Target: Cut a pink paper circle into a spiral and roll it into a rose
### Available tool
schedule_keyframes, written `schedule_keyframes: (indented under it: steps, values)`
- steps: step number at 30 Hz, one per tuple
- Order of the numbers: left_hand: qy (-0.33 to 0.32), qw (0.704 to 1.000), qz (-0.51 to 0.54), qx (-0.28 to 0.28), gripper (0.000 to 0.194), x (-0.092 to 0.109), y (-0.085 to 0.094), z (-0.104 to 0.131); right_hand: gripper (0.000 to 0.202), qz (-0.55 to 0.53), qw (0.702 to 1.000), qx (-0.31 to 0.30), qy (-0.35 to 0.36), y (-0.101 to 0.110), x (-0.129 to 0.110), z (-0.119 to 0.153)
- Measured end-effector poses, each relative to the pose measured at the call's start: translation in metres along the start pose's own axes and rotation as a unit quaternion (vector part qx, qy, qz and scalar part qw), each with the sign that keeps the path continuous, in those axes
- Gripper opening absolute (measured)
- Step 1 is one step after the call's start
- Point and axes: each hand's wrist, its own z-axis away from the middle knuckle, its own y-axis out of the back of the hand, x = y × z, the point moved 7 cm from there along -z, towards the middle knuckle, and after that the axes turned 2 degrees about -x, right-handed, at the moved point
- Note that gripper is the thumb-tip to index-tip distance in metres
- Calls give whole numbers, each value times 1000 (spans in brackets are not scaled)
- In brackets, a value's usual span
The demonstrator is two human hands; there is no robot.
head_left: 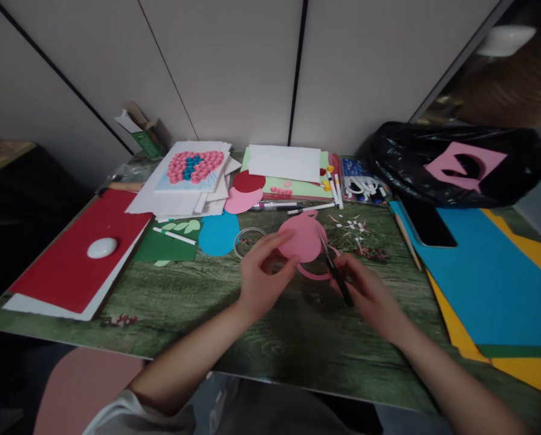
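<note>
My left hand (pixel 265 272) pinches the left and lower edge of a pink paper circle (pixel 301 238) above the middle of the table. In my right hand (pixel 363 287) are black-handled scissors (pixel 338 275), their blades pointing up and left over the circle's right side. A thin curved pink strip (pixel 314 273) hangs around the circle's lower right edge, close to the scissors. Left of the circle lie a round metal ring (pixel 237 243) and a blue paper circle (pixel 219 234). White and pink scraps (pixel 352 225) are scattered to its right.
Red sheets (pixel 77 254) bear a white oval object (pixel 102 248) at left. Behind stand papers with a pink-and-blue heart (pixel 195 166) and markers (pixel 334 187). At right are a phone (pixel 428 223), blue sheets (pixel 492 272) and a black bag (pixel 401 157) with a pink offcut on it.
</note>
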Motion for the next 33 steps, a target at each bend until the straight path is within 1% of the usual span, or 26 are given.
schedule_keyframes:
  steps: [5,8,18,26,30,33]
  values:
    - [-24,999,-23,15,26,7,2,-2,4,4,1000,-3,1,1,0,1]
    - [-20,999,-27,16,22,7,2,-2,4,10,1000,-3,1,2,0,1]
    - [-1,1000,-16,24,29,3,4,-1,5,19,1000,-11,5,1,0,2]
    - [16,999,3,44,36,-7,7,2,4,32,999,-18,8,0,0,1]
    - [13,999,-11,48,34,-4,7,0,6,27,1000,-15,2,0,-4,1]
    - [7,999,-18,40,33,-1,6,-1,7,19,1000,-5,0,0,-5,1]
